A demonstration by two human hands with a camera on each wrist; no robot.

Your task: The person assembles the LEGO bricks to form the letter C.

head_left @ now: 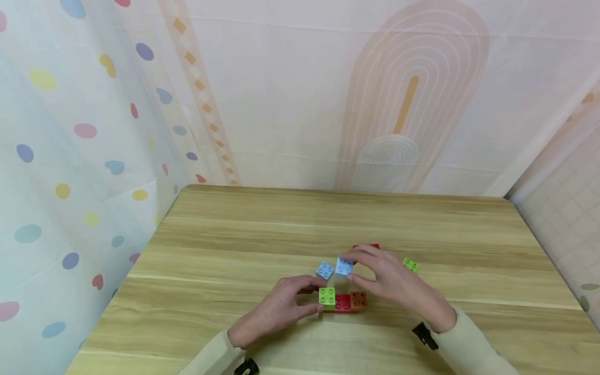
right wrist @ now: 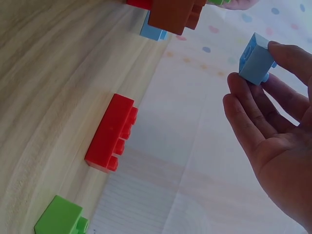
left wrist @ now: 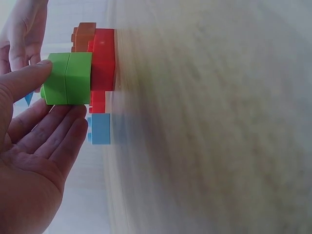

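My left hand [head_left: 281, 304] grips two stacked green building bricks [left wrist: 68, 79] between thumb and fingers. The green stack sits on the left end of a long red brick [head_left: 342, 302] that lies on the table. A brown brick [head_left: 358, 300] is on that red brick's right end, leaving red studs bare in the middle. Held up off the table, a square blue brick [right wrist: 257, 61] is pinched between the thumb and fingertips of my right hand [head_left: 386, 276]. Its studs face up in the head view, just behind the red brick.
A second blue brick [head_left: 324, 271] stands on the wooden table [head_left: 211, 281] behind the left fingers. Another long red brick [right wrist: 111, 134], partly covered by the right hand in the head view, lies farther back. To its right is a loose green brick [head_left: 410, 264].
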